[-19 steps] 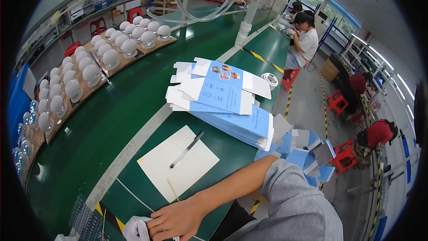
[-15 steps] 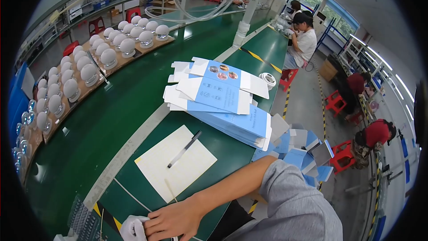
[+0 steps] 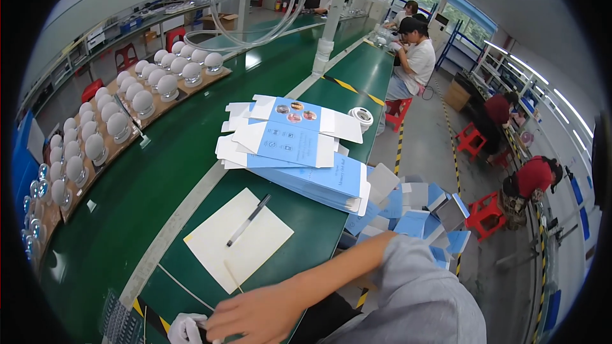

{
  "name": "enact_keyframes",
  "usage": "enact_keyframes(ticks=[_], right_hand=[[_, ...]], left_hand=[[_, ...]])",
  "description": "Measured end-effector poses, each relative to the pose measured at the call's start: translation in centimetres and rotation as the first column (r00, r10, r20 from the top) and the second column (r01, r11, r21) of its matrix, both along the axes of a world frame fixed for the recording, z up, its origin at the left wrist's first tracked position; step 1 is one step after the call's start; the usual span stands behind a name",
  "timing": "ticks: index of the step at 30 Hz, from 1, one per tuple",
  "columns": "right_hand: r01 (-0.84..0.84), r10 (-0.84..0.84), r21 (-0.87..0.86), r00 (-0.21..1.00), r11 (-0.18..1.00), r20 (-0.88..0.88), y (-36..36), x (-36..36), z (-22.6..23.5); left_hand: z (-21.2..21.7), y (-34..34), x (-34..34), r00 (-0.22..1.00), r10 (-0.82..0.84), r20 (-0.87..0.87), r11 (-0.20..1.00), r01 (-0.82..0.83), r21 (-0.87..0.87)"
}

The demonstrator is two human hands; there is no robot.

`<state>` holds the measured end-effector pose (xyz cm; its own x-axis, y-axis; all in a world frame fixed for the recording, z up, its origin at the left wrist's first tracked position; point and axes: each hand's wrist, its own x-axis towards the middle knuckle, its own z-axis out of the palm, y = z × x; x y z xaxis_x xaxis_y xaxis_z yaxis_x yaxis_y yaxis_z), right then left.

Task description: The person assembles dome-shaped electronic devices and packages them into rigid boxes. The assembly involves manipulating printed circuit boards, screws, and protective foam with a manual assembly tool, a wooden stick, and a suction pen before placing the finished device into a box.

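- The right hand [image 3: 255,312] reaches in low from the right, fingers bent; what its fingertips close on is hidden, so I cannot tell whether they grip.
- Just beside those fingertips, at the lower edge, sits a crumpled white cloth-like bundle [image 3: 185,329] — whether it covers the left hand, and how that hand stands, I cannot tell.
- A thin pale stick [image 3: 233,277] runs from the sheet of paper [image 3: 217,248] toward the back of the right hand.
- A pen [image 3: 248,220] lies slantwise on that sheet, on the green counter [image 3: 319,229].
- Beyond the paper, flattened blue-and-white boxes [image 3: 306,175] are stacked; a round white piece [image 3: 361,118] sits behind them.
- Right of the counter's edge — a jumble of blue-and-white cartons [image 3: 411,223].
- Farther left, white globes [image 3: 143,103] stand in rows on boards.
- Up the counter sits a co-worker [image 3: 417,64] in a white top.
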<state>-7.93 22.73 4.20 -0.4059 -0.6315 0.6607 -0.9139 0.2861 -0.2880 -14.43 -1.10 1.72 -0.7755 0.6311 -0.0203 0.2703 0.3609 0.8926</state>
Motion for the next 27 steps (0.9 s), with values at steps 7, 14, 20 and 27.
enact_keyframes(ticks=[7, 14, 20, 27], right_hand=[[0.941, -0.939, 0.004, 0.338, 0.339, 0.063, 27.5, 5.2, 7.7], [0.974, -0.995, 0.219, 0.032, 0.051, 0.091, 42.7, 9.2, 2.6], [0.854, -0.995, 0.518, -0.015, 0.037, 0.095, 47.5, 10.1, -0.3], [0.684, -0.979, 0.712, 0.017, 0.159, 0.202, 46.5, 8.7, 3.3]], left_hand=[[0.0, 0.2, 0.2, 0.999, -0.029, -0.020, 0.998, 0.030, 0.047], [-0.8, 0.6, 0.1, 0.991, -0.067, -0.118, 0.997, 0.070, 0.024], [0.1, 0.9, 0.6, 0.981, -0.082, -0.173, 0.996, 0.085, 0.008], [-0.1, 0.6, 0.7, 0.979, -0.083, -0.189, 0.996, 0.078, -0.031]])
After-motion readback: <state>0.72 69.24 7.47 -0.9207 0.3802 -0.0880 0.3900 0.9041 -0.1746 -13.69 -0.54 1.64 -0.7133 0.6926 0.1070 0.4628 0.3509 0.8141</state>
